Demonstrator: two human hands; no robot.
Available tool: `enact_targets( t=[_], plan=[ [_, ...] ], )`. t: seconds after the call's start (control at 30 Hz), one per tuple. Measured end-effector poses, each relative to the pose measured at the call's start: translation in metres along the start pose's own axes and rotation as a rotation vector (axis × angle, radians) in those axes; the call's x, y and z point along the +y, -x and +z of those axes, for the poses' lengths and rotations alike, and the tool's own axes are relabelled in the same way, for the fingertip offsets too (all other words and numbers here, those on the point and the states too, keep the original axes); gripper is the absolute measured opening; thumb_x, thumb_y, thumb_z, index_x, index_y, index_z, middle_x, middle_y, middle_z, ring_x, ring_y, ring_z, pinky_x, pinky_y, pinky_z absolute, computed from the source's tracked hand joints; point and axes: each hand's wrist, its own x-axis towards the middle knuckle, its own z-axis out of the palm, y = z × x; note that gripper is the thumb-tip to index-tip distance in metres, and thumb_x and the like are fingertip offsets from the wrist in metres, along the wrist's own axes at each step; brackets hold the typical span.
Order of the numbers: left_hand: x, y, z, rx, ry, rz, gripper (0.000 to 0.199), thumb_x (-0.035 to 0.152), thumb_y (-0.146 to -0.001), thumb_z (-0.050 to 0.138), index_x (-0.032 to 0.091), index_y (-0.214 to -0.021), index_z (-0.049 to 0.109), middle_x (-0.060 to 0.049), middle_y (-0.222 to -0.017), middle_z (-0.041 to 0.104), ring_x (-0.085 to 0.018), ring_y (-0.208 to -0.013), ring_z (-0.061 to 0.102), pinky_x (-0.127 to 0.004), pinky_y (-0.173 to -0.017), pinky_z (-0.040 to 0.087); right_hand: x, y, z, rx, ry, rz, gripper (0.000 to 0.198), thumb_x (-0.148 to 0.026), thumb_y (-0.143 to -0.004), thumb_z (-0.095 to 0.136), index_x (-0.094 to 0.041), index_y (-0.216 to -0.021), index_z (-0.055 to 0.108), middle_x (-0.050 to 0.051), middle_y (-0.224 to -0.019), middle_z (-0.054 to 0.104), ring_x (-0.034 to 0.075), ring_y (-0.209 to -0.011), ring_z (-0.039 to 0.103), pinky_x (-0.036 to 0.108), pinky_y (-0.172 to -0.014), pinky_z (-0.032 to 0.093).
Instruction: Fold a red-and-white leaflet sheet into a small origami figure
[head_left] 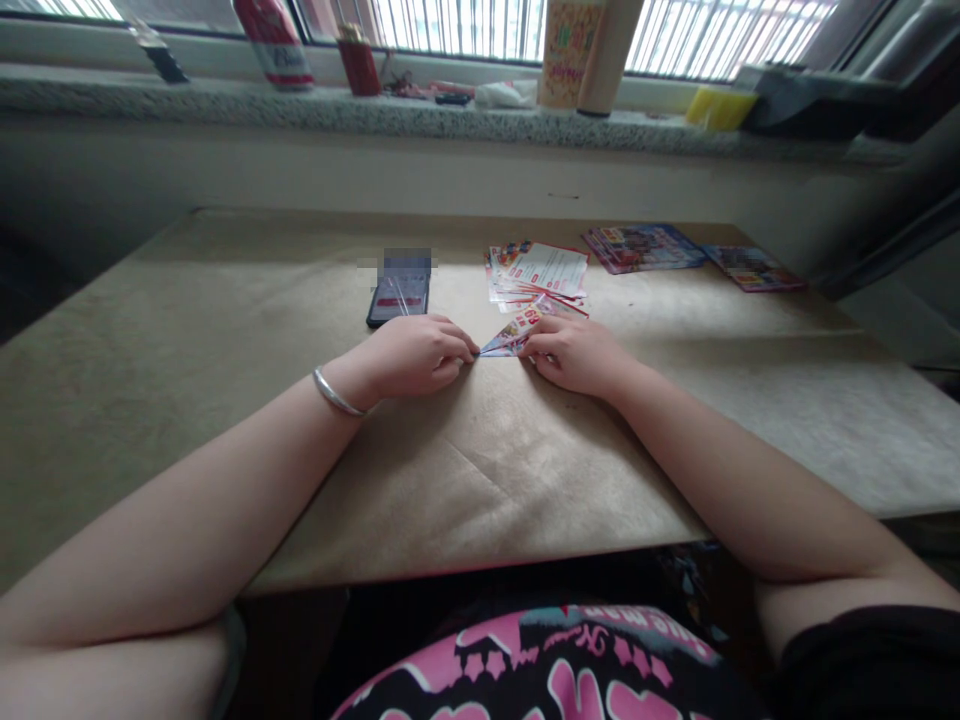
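A colourful printed sheet of paper (517,325), folded to a narrow point on its left, lies on the cloth-covered table (420,480). At that pointed tip, my left hand (420,355) pinches the paper between thumb and fingers. A silver bangle (336,392) circles the left wrist. My right hand (574,355) presses on the paper's lower right part, fingers curled and closed against it. Just beyond the folded paper is a loose pile of printed leaflets (544,268), some with white text sides up. A phone (401,290) with its screen lit lies behind my left hand.
Two stacks of colourful leaflets lie at the back right, a larger stack (641,247) and a smaller stack (754,268). On the stone windowsill (420,118) stand a red bottle (274,45), a red can (358,62), a patterned cup (568,55) and a yellow object (720,108).
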Motion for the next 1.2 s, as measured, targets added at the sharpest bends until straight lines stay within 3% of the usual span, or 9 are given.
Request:
enact_targets(
  t=[0.17,0.3,0.43,0.7,1.2],
  plan=[
    [-0.012,0.003,0.003,0.030,0.095,0.017,0.030,0.014,-0.080,0.047,0.020,-0.087,0.075,-0.002,-0.102,0.076,-0.016,-0.091,0.070,-0.029,-0.086,0.055,0.001,0.000,0.002,0.001,0.022,-0.015,0.028,-0.022,-0.092,0.048,-0.023,-0.100,0.075,0.008,-0.104,0.069,0.023,-0.099,0.059,0.035,-0.084,0.043],
    [-0.011,0.003,0.006,0.073,0.060,-0.010,0.030,0.017,-0.086,0.048,0.020,-0.099,0.074,-0.004,-0.098,0.075,-0.017,-0.086,0.068,-0.029,-0.080,0.053,-0.001,-0.001,0.004,0.008,0.017,0.003,0.025,-0.022,-0.090,0.050,-0.023,-0.099,0.074,0.008,-0.105,0.068,0.024,-0.101,0.057,0.035,-0.086,0.043],
    [-0.004,0.002,0.010,0.093,-0.027,0.045,0.033,0.021,-0.091,0.048,0.023,-0.114,0.072,-0.005,-0.104,0.073,-0.018,-0.090,0.065,-0.030,-0.080,0.053,-0.006,-0.003,0.006,0.006,0.040,-0.032,0.028,-0.022,-0.091,0.048,-0.022,-0.105,0.072,0.010,-0.107,0.067,0.025,-0.101,0.056,0.037,-0.089,0.042],
    [0.008,-0.003,0.011,0.062,-0.135,0.058,0.032,0.015,-0.088,0.048,0.021,-0.110,0.071,-0.006,-0.115,0.070,-0.021,-0.096,0.064,-0.034,-0.082,0.054,-0.014,-0.006,0.004,-0.039,0.052,-0.055,0.035,-0.021,-0.092,0.046,-0.025,-0.118,0.070,0.010,-0.113,0.065,0.025,-0.105,0.056,0.038,-0.091,0.042],
    [0.023,-0.010,0.013,0.009,-0.192,0.061,0.034,0.030,-0.097,0.046,0.021,-0.125,0.064,-0.008,-0.115,0.068,-0.021,-0.096,0.060,-0.034,-0.086,0.049,0.003,0.006,-0.019,-0.103,-0.029,0.015,0.031,-0.017,-0.088,0.050,-0.026,-0.103,0.076,0.006,-0.111,0.070,0.023,-0.104,0.063,0.034,-0.086,0.047]
  ],
)
